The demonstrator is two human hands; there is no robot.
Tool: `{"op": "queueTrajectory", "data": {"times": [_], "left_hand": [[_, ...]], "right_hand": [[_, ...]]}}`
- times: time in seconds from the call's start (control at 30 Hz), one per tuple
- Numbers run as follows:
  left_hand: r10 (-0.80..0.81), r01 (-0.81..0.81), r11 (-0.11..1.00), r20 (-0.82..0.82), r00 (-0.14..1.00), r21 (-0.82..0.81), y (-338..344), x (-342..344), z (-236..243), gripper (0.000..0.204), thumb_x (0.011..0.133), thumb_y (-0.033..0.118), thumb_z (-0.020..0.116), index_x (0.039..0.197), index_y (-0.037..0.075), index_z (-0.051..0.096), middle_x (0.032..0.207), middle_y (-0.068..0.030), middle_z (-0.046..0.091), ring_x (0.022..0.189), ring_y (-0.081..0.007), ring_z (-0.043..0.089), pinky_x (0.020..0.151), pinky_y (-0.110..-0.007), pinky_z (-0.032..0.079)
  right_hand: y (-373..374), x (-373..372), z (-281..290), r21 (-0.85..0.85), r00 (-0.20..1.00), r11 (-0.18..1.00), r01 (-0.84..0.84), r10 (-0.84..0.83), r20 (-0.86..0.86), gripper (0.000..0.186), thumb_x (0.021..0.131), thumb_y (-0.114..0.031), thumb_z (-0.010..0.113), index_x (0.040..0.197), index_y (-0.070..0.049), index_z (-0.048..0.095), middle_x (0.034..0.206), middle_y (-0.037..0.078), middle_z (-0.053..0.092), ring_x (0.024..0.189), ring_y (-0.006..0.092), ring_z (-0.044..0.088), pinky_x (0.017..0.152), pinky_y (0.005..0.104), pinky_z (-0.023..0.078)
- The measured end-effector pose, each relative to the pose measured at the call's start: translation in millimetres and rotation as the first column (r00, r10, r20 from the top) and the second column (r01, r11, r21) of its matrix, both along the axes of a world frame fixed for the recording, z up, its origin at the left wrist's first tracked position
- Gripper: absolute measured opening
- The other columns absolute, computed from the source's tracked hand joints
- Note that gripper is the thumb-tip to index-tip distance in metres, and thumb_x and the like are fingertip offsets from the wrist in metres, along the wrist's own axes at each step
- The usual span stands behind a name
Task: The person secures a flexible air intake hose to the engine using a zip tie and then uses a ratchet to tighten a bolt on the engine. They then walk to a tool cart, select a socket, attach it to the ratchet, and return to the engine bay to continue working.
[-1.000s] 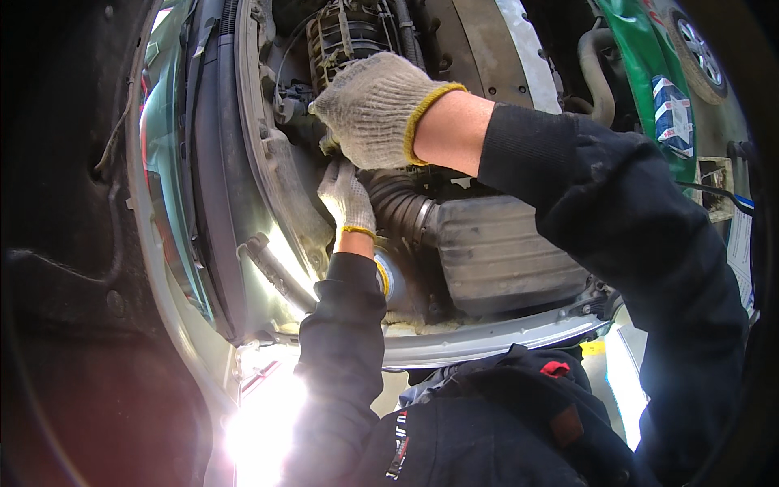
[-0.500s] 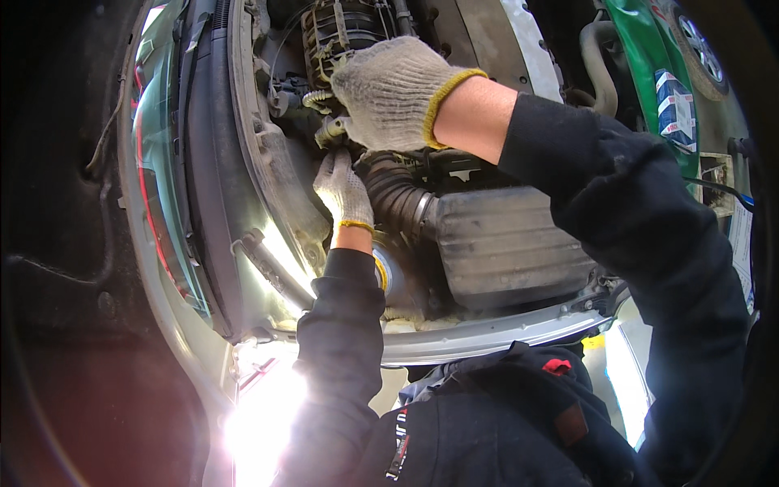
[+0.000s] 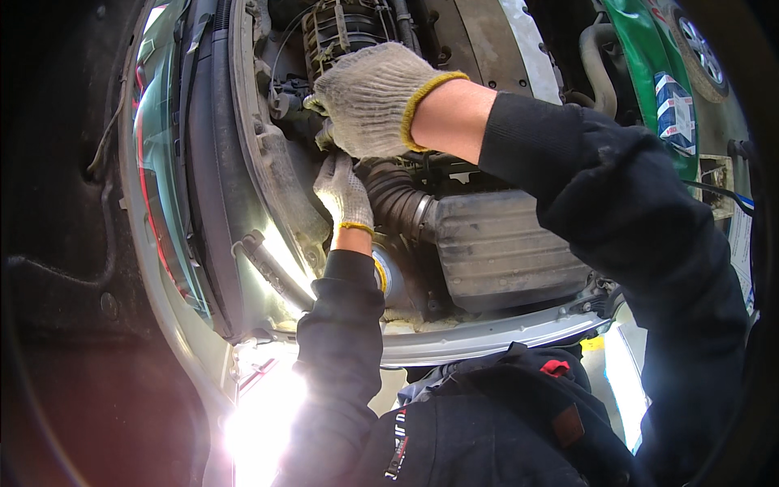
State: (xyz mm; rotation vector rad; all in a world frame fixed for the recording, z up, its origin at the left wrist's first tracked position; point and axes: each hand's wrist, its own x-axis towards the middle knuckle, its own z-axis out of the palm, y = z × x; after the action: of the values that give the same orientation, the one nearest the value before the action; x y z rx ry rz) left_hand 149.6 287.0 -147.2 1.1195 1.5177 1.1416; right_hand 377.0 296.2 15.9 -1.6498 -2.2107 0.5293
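Note:
My right hand [image 3: 380, 99], in a grey knitted glove with a yellow cuff, is closed in a fist above the engine. Whatever it grips is hidden beneath the fingers. Directly below it, my left hand [image 3: 344, 191], in a matching glove, points forward with its fingers together. Its fingertips reach a dirty metal pipe fitting [image 3: 324, 138], mostly covered by my right hand, and what they hold cannot be made out. Beside my left hand runs a black ribbed intake hose [image 3: 395, 191], joined by a clamp [image 3: 423, 213] to a dusty air filter box [image 3: 511, 252].
The windshield [image 3: 166, 178] and black cowl [image 3: 213, 162] lie on the left. An intake manifold [image 3: 345, 32] stands at the far side. A green cover [image 3: 641, 49] with a blue-and-white box [image 3: 675, 114] hangs at the right. A silver body edge [image 3: 487, 334] runs before me.
My right fist has shifted slightly left and nearer to me, covering more of the pipe fitting. My left hand has stayed in place.

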Motion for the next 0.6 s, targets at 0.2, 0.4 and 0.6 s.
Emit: {"op": "queueTrajectory", "data": {"times": [0.2,0.4,0.6], "left_hand": [[0.015,-0.015,1.000,0.008,1.000,-0.010,-1,2,-1,0.033,0.109,0.012,0.070,0.128,-0.013,0.078,0.114,-0.0100,0.081,0.102,-0.0186,0.068,0.096,-0.033,0.054],[0.007,-0.007,1.000,-0.028,1.000,0.008,3,0,-4,0.028,0.107,0.015,0.069,0.111,-0.010,0.080,0.101,-0.0103,0.080,0.092,-0.0212,0.068,0.091,-0.040,0.055],[0.050,-0.037,0.998,-0.259,0.965,0.055,-32,10,54,0.038,0.103,0.019,0.068,0.124,-0.009,0.082,0.109,-0.0178,0.084,0.101,-0.0319,0.076,0.104,-0.041,0.057]], "right_hand": [[6,-5,0,-0.109,0.987,0.983,0.145,-0.152,-0.056,0.043,0.097,-0.042,0.081,0.120,-0.006,0.087,0.114,0.020,0.086,0.104,0.0404,0.083,0.091,0.0512,0.066],[-10,5,-4,-0.245,0.971,0.948,0.201,-0.225,-0.074,0.045,0.102,-0.046,0.081,0.132,-0.013,0.087,0.127,0.013,0.086,0.113,0.0371,0.084,0.095,0.0476,0.066],[-78,45,-13,-0.313,0.812,0.872,0.377,-0.474,-0.342,0.055,0.096,-0.053,0.075,0.116,-0.004,0.088,0.118,0.025,0.084,0.112,0.0420,0.082,0.101,0.0475,0.064]]}}
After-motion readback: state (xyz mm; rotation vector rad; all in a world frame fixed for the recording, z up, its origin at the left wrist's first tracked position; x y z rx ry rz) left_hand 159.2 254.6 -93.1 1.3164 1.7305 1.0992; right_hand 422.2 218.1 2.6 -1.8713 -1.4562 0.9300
